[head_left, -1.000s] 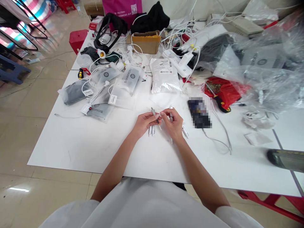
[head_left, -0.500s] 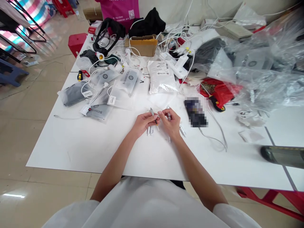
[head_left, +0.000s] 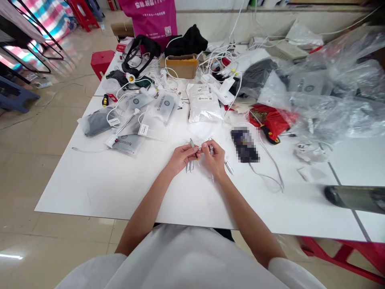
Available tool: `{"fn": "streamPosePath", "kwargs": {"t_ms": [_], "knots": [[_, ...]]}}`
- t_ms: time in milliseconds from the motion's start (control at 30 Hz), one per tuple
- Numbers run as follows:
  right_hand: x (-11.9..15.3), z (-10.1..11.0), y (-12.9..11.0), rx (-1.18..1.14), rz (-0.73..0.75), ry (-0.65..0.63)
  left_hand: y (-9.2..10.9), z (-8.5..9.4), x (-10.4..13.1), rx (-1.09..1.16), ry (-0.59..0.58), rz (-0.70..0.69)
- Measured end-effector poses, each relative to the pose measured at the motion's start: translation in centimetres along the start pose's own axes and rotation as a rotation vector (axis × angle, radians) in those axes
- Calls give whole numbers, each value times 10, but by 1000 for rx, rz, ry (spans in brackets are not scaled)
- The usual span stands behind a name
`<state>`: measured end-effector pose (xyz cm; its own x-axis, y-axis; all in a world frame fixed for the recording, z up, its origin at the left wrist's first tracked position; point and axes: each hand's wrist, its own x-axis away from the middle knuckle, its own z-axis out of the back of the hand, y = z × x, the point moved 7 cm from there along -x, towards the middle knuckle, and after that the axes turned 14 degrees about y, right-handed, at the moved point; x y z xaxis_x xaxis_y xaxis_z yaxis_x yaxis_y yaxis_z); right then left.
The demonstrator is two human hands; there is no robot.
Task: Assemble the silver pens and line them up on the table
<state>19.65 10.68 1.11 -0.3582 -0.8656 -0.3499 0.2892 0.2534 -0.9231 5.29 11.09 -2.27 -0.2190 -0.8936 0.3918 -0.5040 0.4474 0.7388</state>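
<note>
My left hand (head_left: 179,159) is closed around a slim grey pen (head_left: 192,143), its upper end tilted up past the fingers and a dark part showing lower down. Close beside it, my right hand (head_left: 215,159) pinches thumb and forefinger together near the pen; a small pale piece seems to lie at the fingertips, too small to name. Below the left fingers, silver pens (head_left: 190,167) lie side by side on the white table (head_left: 186,200). Another silver pen (head_left: 229,167) rests right of my right hand, and one more lies partly hidden under that hand.
A phone (head_left: 245,145) with a cable lies to the right. Beyond my hands sits a white plastic parcel (head_left: 204,104). Frosted pouches (head_left: 128,144) lie on the left, a screwdriver (head_left: 270,135) and clear bags (head_left: 325,108) on the right. A dark bottle (head_left: 355,197) lies at the right edge.
The camera view has tilted up slightly, so the table's far things sit lower in the picture. Both hands keep nearly the same place, with the right fingertips still close to the pen.
</note>
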Motion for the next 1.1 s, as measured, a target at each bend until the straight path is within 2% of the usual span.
{"fn": "streamPosePath", "kwargs": {"t_ms": [200, 333, 467, 567, 700, 800, 1100], "knots": [[-9, -4, 11, -357, -161, -56, 3, 8, -4, 157, 75, 30], [-15, -5, 17, -414, -206, -83, 8, 14, -9, 256, 113, 6], [-11, 0, 18, -332, -194, 0, 9, 14, -9, 285, 117, 1], [-7, 4, 15, -133, -134, 19, 10, 13, -8, 247, 115, -16], [-7, 7, -2, 146, 143, 27, 10, 13, -6, 200, 117, -26], [-8, 6, -9, 171, 276, 29, 10, 12, -5, 192, 108, -26], [-6, -2, 6, 148, 210, -59, 9, 8, -1, 117, 58, -26]]}}
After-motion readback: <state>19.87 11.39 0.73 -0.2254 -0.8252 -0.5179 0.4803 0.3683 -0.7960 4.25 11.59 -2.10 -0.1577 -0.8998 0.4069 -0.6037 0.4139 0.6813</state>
